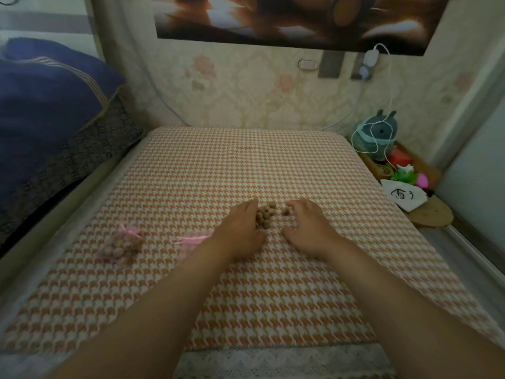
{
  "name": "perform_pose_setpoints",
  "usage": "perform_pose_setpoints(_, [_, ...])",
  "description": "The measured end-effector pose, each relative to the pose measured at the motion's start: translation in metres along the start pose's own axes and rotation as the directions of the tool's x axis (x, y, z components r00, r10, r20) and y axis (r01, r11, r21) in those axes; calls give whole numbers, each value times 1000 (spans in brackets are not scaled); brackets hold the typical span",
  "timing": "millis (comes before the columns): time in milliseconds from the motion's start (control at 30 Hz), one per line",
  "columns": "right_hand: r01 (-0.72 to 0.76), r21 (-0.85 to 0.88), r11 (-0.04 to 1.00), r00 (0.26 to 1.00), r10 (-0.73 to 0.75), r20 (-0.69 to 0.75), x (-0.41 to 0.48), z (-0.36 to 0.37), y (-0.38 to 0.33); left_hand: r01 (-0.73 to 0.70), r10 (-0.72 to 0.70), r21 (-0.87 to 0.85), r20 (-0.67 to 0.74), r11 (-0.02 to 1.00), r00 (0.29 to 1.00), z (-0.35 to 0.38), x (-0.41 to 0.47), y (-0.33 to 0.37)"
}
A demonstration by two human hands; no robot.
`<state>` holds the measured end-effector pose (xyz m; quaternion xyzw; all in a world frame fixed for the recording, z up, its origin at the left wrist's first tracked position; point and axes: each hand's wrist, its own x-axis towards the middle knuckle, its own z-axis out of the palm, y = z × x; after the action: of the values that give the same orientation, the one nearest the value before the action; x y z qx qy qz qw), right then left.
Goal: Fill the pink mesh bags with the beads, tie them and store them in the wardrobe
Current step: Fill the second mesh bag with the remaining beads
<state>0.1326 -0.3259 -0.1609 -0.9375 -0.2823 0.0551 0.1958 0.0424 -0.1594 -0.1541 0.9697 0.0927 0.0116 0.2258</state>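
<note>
A small heap of brown beads (pixel 264 216) lies on the orange houndstooth bed cover (pixel 246 160). My left hand (pixel 240 228) rests on the cover at the heap's left side, fingers fairly straight and touching the beads. My right hand (pixel 307 225) lies to the right of the heap, fingers loosely bent near a lone bead (pixel 285 211). A filled pink mesh bag (pixel 120 246) with its ribbon tied lies to the left. A flat pink mesh bag (pixel 191 242) sits partly under my left wrist.
A dark blue folded quilt (pixel 49 105) is stacked at the left. On the right, a low shelf holds a teal plush toy (pixel 378 135), a white pouch (pixel 403 196) and small colourful items. A white charger cable (pixel 388 86) hangs from the wall.
</note>
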Motion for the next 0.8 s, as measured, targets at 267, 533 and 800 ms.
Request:
perform_pose_setpoints(267, [68, 53, 996, 989, -74, 128, 41, 17, 0, -57, 58, -35, 38, 998, 998, 17, 37, -15])
perform_pose_setpoints(533, [250, 178, 952, 963, -263, 54, 26, 24, -19, -65, 66, -208, -1, 976, 998, 14, 20, -17])
perform_pose_setpoints(800, [275, 287, 918, 959, -282, -19, -25, 26, -32, -147, 141, -204, -45, 968, 989, 3, -26, -19])
